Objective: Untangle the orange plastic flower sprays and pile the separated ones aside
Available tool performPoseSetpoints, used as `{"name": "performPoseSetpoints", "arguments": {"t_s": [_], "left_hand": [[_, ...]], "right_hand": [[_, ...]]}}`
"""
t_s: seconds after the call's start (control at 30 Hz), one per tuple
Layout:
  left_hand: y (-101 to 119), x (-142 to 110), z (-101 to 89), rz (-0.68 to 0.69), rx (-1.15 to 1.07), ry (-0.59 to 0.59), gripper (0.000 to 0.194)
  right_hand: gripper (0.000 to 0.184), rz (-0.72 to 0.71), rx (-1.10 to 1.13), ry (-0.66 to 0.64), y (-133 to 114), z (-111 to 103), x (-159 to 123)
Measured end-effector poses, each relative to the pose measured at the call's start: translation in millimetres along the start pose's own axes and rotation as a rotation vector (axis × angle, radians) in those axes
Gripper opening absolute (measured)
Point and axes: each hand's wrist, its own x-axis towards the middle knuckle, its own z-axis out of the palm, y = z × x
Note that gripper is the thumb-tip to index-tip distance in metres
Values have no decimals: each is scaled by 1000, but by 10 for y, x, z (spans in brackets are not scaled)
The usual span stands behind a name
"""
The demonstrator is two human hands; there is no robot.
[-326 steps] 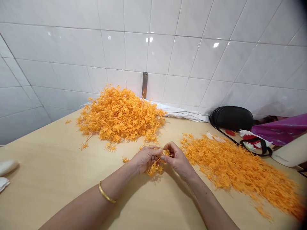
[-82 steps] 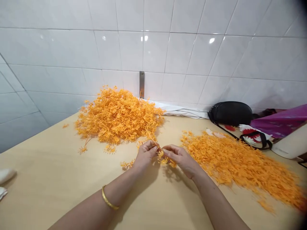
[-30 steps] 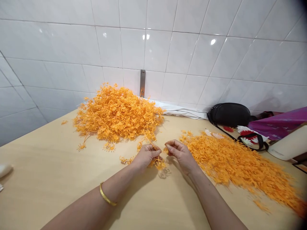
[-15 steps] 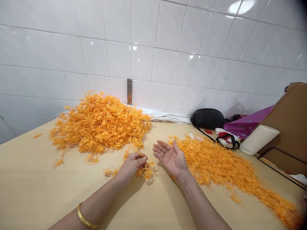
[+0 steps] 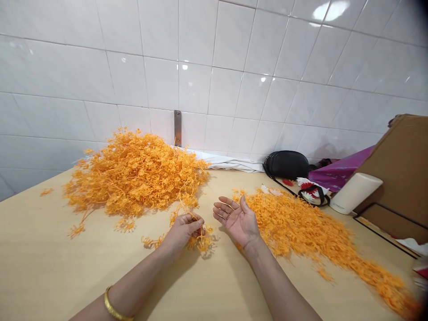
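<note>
My left hand [image 5: 185, 229] pinches an orange plastic flower sprig [image 5: 203, 240] between thumb and fingers; its spidery heads hang below the fingertips, and part of its stem is hidden by the hand. Palm up with fingers stretched out, my right hand [image 5: 238, 219] holds nothing. It hovers at the left edge of a flat spread of small orange pieces [image 5: 301, 227]. Behind my left hand rises a big heap of orange flower sprigs [image 5: 137, 174]. A loose sprig [image 5: 152, 242] lies just left of my left wrist.
Along the tiled wall lie a white cloth [image 5: 230, 163] and a black bag [image 5: 288, 164] with a strap. To the right are red and white flower pieces [image 5: 309, 189], a purple bag [image 5: 344, 171], a cream cylinder [image 5: 356, 193] and a cardboard box [image 5: 399, 165]. The table [image 5: 187, 290] is pale wood.
My right hand has left the sprig and turned from a pinch to an open palm. The left hand keeps its sprig. The view has swung right, bringing the cardboard box into sight.
</note>
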Motion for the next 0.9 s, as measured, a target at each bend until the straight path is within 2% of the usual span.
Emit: {"name": "performPoseSetpoints", "arguments": {"t_s": [0.7,0.9], "left_hand": [[16,-10,15,-20,23,10,22],[16,-12,17,-17,32,2,23]], "right_hand": [[53,-15,26,106,18,3,3],[51,-18,17,88,27,-18,9]]}}
